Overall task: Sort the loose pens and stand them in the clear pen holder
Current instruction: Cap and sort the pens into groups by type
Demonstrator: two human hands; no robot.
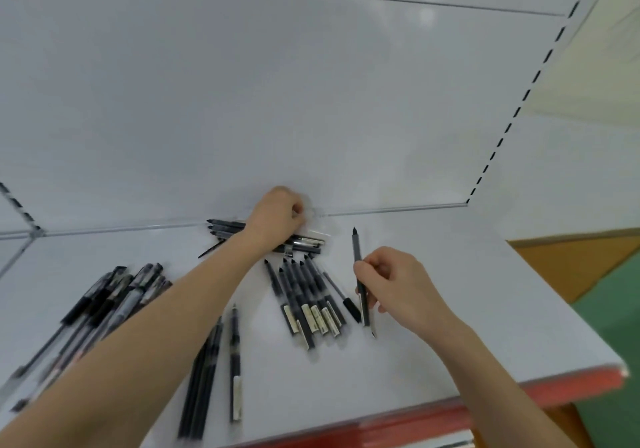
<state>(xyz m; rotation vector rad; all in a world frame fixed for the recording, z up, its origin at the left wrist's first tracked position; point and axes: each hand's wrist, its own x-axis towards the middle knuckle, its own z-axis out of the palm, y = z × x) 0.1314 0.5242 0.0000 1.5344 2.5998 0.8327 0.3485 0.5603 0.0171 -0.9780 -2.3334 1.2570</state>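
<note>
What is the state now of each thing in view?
Left hand: curled over back pens; grip unclear.
Right hand: holds one pen.
Held pen: in the fingers, tip pointing back.
Back pens: lying crosswise, farthest back.
Middle pens: lying side by side.
Left pens: lying in a loose pile.
Front pens: lying flat.
</note>
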